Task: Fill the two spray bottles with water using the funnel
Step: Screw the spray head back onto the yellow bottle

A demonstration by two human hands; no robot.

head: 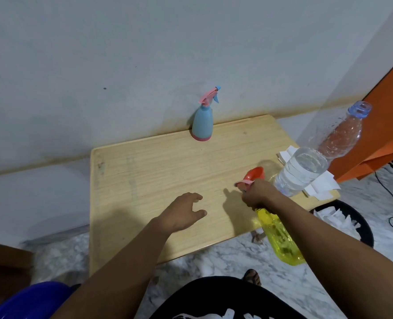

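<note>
The right hand is gripping the neck of the yellow bottle, fingers curled round it just below its pink sprayer. The bottle is hanging tilted, its body trailing off the near edge of the table and over the floor. The left hand is hovering above the table's middle, fingers spread and relaxed, grasping nothing.

The blue bottle is standing upright at the table's far edge, against the wall, sprayer on. The orange funnel is lying toward the table's right side, just beyond the right hand. The water bottle is standing at the table's right side, uncapped, roughly half full, next to white tissues. A black bin is sitting on the floor off the table's right corner.

Risks noted:
- The right forearm is passing close to the open water bottle. A sideways sweep would likely be knocking it over, flooding the table and tissues.
- The yellow bottle is being carried by the neck alone, off the table. A slipping grip would be dropping it to the floor.
- Whether the yellow bottle's sprayer is screwed tight cannot be told; if loose, the body could be parting from the head.
- The funnel is lying near the hand's path and could be pushed off the table's right side.
- Both sprayers appear still fitted, so filling looks not yet begun.
</note>
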